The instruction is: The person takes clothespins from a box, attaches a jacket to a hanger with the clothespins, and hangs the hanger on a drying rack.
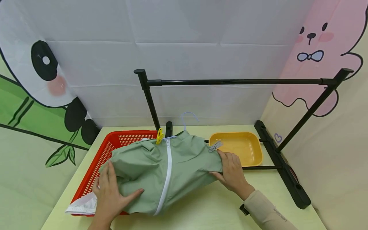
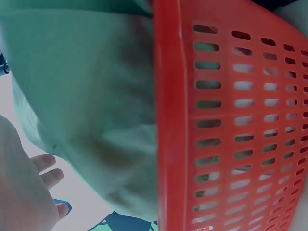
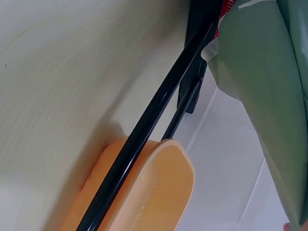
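A light green zip-up jacket point(image 1: 189, 159) with a white zipper hangs on a thin pale-blue hanger point(image 1: 184, 119), whose hook rises above the collar. A yellow clothespin point(image 1: 159, 136) sits by the collar, left of the zipper. My right hand point(image 1: 234, 172) pinches the sleeve end on the right, fingers above and thumb below, near a grey-and-white tag point(image 1: 215, 146). At the opposite side, my left hand point(image 1: 110, 193) is spread against the jacket's left sleeve, thumb stretched out across the fabric. In the left wrist view, loosely bent fingers point(image 2: 50, 178) show beside the green cloth.
A red slotted basket point(image 2: 175, 120) with white cloth point(image 1: 84, 204) stands under the jacket at left. Behind is a black rack with a top rail point(image 1: 235, 82) and base foot point(image 1: 283, 166). A yellow tray point(image 1: 244, 148) sits within the rack's base on the pale table point(image 1: 218, 204).
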A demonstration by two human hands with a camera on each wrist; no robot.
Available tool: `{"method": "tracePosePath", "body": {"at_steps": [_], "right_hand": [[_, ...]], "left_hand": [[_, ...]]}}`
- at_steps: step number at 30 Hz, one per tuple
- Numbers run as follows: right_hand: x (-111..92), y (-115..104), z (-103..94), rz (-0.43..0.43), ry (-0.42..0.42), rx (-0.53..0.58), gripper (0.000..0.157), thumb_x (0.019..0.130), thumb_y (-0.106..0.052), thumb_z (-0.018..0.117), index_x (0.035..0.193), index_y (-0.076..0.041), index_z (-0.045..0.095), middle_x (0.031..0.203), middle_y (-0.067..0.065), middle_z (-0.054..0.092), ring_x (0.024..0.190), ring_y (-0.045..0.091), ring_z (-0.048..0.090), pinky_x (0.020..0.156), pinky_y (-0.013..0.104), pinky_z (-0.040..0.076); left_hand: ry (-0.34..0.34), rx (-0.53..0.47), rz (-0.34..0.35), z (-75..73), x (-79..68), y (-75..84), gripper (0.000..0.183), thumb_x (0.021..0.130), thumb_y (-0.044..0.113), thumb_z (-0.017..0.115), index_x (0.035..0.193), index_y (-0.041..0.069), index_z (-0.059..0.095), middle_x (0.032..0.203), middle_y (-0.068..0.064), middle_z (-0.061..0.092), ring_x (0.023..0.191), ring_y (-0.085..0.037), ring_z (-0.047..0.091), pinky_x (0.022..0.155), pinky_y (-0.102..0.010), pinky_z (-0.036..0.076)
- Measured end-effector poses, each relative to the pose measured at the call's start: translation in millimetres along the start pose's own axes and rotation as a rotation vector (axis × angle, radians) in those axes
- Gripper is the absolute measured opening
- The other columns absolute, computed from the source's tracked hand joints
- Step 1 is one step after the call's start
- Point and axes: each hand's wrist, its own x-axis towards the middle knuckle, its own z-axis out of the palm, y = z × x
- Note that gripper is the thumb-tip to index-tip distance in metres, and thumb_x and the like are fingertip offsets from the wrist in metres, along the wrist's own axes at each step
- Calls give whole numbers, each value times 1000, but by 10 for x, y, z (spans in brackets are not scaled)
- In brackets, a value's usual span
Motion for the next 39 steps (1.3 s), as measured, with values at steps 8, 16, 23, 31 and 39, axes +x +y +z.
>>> {"method": "tracePosePath", "body": {"at_steps": [8,16,23,31,39], "right_hand": [[-50,13,-3,40,19,-1,86,97,-70,29,129,7,48,99,20,53,81,33,46,74,44,37],[-124,23,-7,76,24,3,88,96,-71,29,130,7,48,101,20,53,80,31,44,73,42,35],[-149,40,-17,92,57,14,88,96,-71,31,130,8,48,100,21,52,79,32,44,72,43,34],[-185,48,-19,118,74,13,88,96,-70,33,130,9,48,99,21,51,79,32,43,72,43,34],[-200,61,-32,149,76,19,90,94,-72,34,131,9,46,99,21,52,81,34,44,73,45,34]], "left_hand": [[-56,46,-35,-30,26,-13,143,57,60,87,158,-1,6,153,-32,23,133,-52,28,93,-71,18],[-87,67,-42,-58,47,-71,141,56,58,87,157,-2,10,151,-33,25,130,-55,30,92,-70,20],[-179,88,-70,-95,39,-107,145,57,60,87,158,0,1,156,-32,19,133,-56,26,95,-71,17],[-219,115,-65,-130,64,-126,150,54,63,87,158,1,0,155,-32,18,132,-56,26,96,-72,17],[-250,136,-61,-158,80,-144,152,52,66,87,158,1,0,152,-33,20,130,-56,26,94,-73,18]]}}
